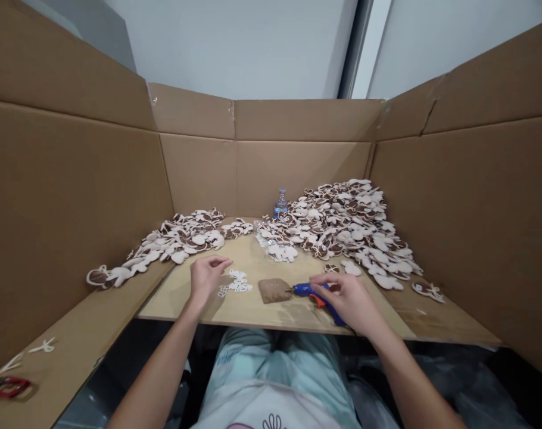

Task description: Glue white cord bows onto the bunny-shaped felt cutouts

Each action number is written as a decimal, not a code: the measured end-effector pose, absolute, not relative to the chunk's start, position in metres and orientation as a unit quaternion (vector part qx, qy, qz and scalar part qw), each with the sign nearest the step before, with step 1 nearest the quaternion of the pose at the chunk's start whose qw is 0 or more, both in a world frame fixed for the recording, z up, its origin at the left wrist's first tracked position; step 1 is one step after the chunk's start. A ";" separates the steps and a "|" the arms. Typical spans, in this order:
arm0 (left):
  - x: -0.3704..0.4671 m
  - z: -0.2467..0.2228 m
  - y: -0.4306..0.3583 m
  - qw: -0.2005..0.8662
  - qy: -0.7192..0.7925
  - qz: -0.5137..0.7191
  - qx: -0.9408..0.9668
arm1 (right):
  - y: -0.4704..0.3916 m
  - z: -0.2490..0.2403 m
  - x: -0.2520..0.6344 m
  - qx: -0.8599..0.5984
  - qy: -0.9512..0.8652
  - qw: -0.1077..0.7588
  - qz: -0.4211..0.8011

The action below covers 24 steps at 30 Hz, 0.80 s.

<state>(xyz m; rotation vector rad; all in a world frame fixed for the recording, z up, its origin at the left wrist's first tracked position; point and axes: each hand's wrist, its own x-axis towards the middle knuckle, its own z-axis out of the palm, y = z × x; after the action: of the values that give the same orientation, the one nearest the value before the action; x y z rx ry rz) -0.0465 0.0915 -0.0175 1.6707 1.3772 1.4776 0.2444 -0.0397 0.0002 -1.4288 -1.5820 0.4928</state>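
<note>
My left hand (209, 275) hovers over the board's left part, thumb and forefinger pinched together; whatever they hold, if anything, is too small to make out. Just right of it lies a little heap of small white pieces (237, 285). A blue glue gun (304, 289) with an orange trigger lies on the board, its nozzle over a brown pad (274, 291). Above the glue gun's body is my right hand (338, 292), its fingers bent and close together, partly covering the tool. I cannot make out anything between its fingertips.
A large pile of brown and white pieces (342, 220) rises at the back right, a smaller pile (186, 235) at the left. A water bottle (280, 204) stands at the back. Cardboard walls (199, 173) surround the wooden board (181, 301). A red tool (7, 386) lies far left.
</note>
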 end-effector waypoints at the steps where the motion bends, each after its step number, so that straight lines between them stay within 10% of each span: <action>1: -0.050 -0.019 0.094 0.250 0.512 0.545 0.615 | -0.040 0.001 0.243 -0.587 -0.644 0.446 0.203; 24: -0.066 -0.022 0.102 0.196 0.549 0.540 0.607 | -0.030 -0.010 0.260 -0.726 -0.617 0.281 0.114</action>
<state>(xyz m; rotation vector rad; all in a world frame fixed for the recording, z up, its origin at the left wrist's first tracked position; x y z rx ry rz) -0.0665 0.1019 -0.0218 1.6997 1.5389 1.5119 0.2604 -0.0300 -0.0096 -1.9448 -1.6539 0.3056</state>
